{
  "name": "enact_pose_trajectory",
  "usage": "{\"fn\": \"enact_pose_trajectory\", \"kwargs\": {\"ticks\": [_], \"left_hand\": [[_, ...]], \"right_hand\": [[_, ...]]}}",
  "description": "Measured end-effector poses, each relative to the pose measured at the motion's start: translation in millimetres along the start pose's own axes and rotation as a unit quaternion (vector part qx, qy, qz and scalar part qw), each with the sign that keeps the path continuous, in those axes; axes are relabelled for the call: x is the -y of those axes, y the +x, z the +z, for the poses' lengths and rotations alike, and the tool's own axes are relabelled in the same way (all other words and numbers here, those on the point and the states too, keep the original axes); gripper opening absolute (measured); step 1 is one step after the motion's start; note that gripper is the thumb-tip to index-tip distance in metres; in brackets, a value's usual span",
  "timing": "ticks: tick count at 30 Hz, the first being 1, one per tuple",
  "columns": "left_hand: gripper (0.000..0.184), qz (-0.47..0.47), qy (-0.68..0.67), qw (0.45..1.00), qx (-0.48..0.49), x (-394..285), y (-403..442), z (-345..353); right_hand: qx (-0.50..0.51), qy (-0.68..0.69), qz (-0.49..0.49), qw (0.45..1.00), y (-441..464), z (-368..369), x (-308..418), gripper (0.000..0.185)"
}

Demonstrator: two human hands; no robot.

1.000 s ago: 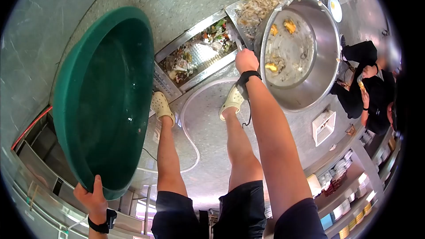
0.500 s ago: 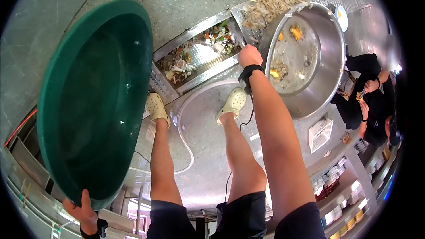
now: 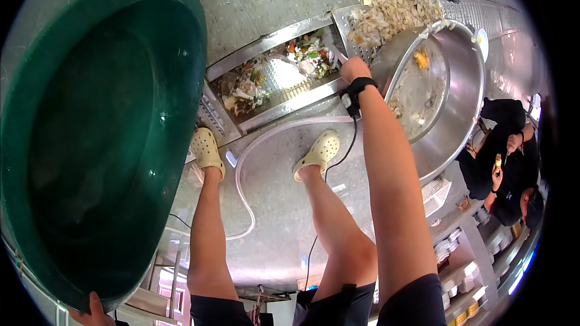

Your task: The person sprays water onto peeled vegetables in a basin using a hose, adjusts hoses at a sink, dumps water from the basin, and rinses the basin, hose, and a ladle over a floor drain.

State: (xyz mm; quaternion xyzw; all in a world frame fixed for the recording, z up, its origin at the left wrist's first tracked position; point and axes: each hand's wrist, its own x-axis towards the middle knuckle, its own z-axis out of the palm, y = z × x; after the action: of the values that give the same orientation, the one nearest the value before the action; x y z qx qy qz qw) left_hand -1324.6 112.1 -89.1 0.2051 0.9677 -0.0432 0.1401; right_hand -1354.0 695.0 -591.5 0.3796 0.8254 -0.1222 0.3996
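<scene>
My left hand (image 3: 93, 313) grips the near rim of a large green tub (image 3: 196, 36), which is tilted on its side at the left. My right hand (image 3: 356, 70) is closed around the end of a pale hose (image 3: 241, 166), whose line passes behind my wrist. A light streak in front of the fist points at an open floor drain (image 3: 290, 93) with mixed food scraps (image 3: 244, 92) in it. Right of the fist, a big steel basin (image 3: 462, 84) leans with orange and brownish residue inside. Behind it lies a heap of pale slices or peelings (image 3: 399, 6).
A co-worker in dark clothes (image 3: 504, 163) holds a small yellowish item at the right. A white plastic basket (image 3: 436, 196) stands below the basin. Shelves of stacked dishes (image 3: 456, 278) line the lower right. A dark cord (image 3: 344, 160) hangs by my right wrist.
The green tub appears larger and farther left. My right hand has shifted right in view with the hose. Less orange residue shows in the steel basin. The co-worker's hands have moved slightly.
</scene>
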Motion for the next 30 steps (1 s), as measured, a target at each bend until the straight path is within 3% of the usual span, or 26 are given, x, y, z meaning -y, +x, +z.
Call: {"fn": "enact_pose_trajectory", "kwargs": {"ticks": [2,5,8,14,17,18,22,25,30], "left_hand": [[0.032,-0.008,0.027,0.999,0.046,6.2,-11.4,-6.9],[0.029,0.018,-0.020,0.998,0.059,3.2,-1.7,-10.1],[0.029,0.006,0.037,0.997,0.067,10.1,-9.4,-9.7],[0.021,0.017,-0.051,0.998,0.020,-1.6,22.4,-5.8],[0.017,-0.047,-0.128,0.991,0.012,-9.4,28.7,-6.8],[0.020,-0.183,-0.182,0.965,0.045,-22.1,36.2,-14.3],[0.026,-0.335,-0.265,0.904,-0.009,-49.6,53.8,-16.3],[0.027,-0.369,-0.227,0.899,0.062,-38.7,47.9,-19.2],[0.031,-0.306,-0.287,0.908,0.020,-39.5,55.0,-18.6]], "right_hand": [[0.008,-0.042,-0.021,0.999,20.6,20.8,-8.0,0.031],[0.037,0.002,-0.021,0.999,-3.7,12.0,5.7,0.031],[0.036,0.013,-0.045,0.998,-21.7,24.3,12.7,0.028],[0.063,0.031,-0.075,0.995,-82.2,52.6,38.0,0.029],[0.049,0.056,-0.052,0.996,-145.0,56.5,63.1,0.025],[0.048,0.046,-0.066,0.996,-158.6,69.2,67.6,0.025],[0.036,0.033,-0.115,0.992,-214.3,119.8,77.0,0.024],[0.045,0.033,-0.121,0.991,-250.5,139.4,86.2,0.024],[0.039,0.000,-0.129,0.991,-292.9,156.2,97.4,0.022]]}}
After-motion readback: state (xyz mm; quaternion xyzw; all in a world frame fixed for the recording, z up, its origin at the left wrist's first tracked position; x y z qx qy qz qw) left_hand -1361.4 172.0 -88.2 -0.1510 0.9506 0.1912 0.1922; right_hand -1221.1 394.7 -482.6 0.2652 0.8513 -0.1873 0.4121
